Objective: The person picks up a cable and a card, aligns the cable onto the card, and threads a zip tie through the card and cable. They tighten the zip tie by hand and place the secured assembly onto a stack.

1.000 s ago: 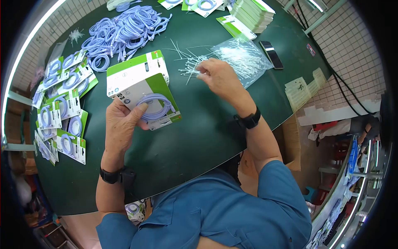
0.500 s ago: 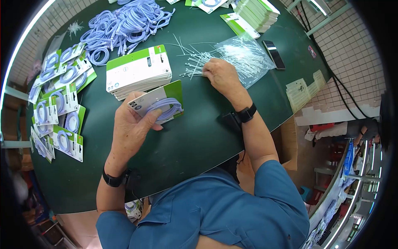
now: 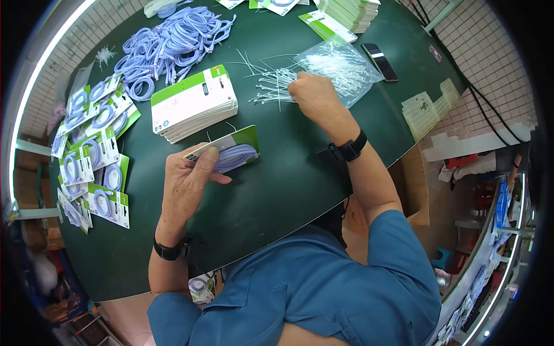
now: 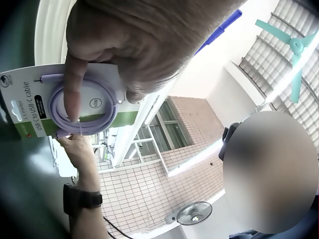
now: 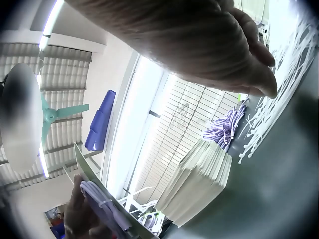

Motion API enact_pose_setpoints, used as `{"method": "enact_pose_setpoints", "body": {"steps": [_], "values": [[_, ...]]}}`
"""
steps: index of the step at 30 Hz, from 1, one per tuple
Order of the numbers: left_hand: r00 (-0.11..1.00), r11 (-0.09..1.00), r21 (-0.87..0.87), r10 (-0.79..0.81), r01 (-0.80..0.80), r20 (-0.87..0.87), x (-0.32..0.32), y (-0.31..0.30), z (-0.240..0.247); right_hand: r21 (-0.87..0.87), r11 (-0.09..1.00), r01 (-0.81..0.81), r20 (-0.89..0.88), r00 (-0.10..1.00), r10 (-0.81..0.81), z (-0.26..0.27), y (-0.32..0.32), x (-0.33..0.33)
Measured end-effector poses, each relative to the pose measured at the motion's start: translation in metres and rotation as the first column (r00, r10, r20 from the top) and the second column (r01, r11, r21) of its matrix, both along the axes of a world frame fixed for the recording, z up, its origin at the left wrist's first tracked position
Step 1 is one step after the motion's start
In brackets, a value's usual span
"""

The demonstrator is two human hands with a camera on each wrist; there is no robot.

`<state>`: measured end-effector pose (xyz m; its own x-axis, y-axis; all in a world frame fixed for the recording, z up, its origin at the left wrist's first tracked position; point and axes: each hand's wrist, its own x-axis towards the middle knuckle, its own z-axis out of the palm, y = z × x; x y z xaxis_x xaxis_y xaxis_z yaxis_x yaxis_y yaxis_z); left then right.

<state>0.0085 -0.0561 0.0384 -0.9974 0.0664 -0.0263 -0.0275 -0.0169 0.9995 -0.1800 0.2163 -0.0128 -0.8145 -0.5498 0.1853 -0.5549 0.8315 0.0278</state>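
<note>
My left hand [image 3: 187, 181] holds a white-and-green printed card [image 4: 22, 107] between thumb and fingers. A coiled lilac USB-C cable [image 3: 236, 157] lies on the card, and one finger rests across the coil in the left wrist view. Thin tie ends [image 3: 231, 125] poke out behind the card, which is tilted nearly edge-on to the head view. My right hand [image 3: 317, 99] is down at a heap of white cable ties [image 3: 271, 91], its fingertips right at the ties. Its fingertips are hidden in the head view, and I cannot tell whether they pinch one.
A stack of cards [image 3: 193, 104] stands ahead of the left hand, with a pile of lilac cables [image 3: 173, 43] behind it. Finished-looking carded cables [image 3: 95, 155] lie at left. A plastic bag of ties [image 3: 340, 66], a phone [image 3: 380, 62] and another card stack [image 3: 349, 14] are at right.
My left hand has shifted toward the right with the card, tilting it from facing the head camera to nearly edge-on. My right hand has moved slightly right along the heap of ties.
</note>
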Motion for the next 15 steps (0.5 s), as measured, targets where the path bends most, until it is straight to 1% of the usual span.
{"method": "enact_pose_setpoints", "body": {"steps": [2, 7, 10, 11, 13, 14, 15], "values": [[1.0, 1.0, 0.006, -0.004, 0.004, -0.009, 0.003, 0.001, 0.0, 0.04, 0.999, -0.004, -0.054, 0.998, 0.006, 0.002, 0.001, 0.002], [0.998, 0.999, 0.034, 0.023, -0.021, -0.055, 0.009, -0.001, 0.001, 0.104, 0.994, -0.037, -0.034, 0.999, 0.041, 0.021, 0.009, 0.016], [0.996, 0.998, 0.048, 0.042, -0.039, -0.073, 0.014, -0.003, 0.002, 0.212, 0.976, 0.06, 0.093, 0.992, -0.081, 0.039, 0.01, 0.026], [0.995, 0.998, 0.05, 0.045, -0.04, -0.091, 0.015, -0.003, 0.002, 0.222, 0.974, 0.05, 0.1, 0.992, -0.074, 0.04, 0.012, 0.029], [0.993, 0.997, 0.055, 0.058, -0.052, -0.107, 0.02, -0.005, 0.003, 0.021, 0.999, -0.045, 0.179, 0.983, 0.04, 0.042, 0.019, 0.031], [0.988, 0.996, 0.049, 0.076, -0.07, -0.134, 0.022, -0.005, 0.004, -0.087, 0.993, -0.086, 0.207, 0.973, 0.102, 0.046, 0.017, 0.033], [0.982, 0.995, 0.041, 0.094, -0.088, -0.164, 0.023, -0.005, 0.005, -0.086, 0.992, -0.095, 0.207, 0.972, 0.111, 0.05, 0.014, 0.036]]}}
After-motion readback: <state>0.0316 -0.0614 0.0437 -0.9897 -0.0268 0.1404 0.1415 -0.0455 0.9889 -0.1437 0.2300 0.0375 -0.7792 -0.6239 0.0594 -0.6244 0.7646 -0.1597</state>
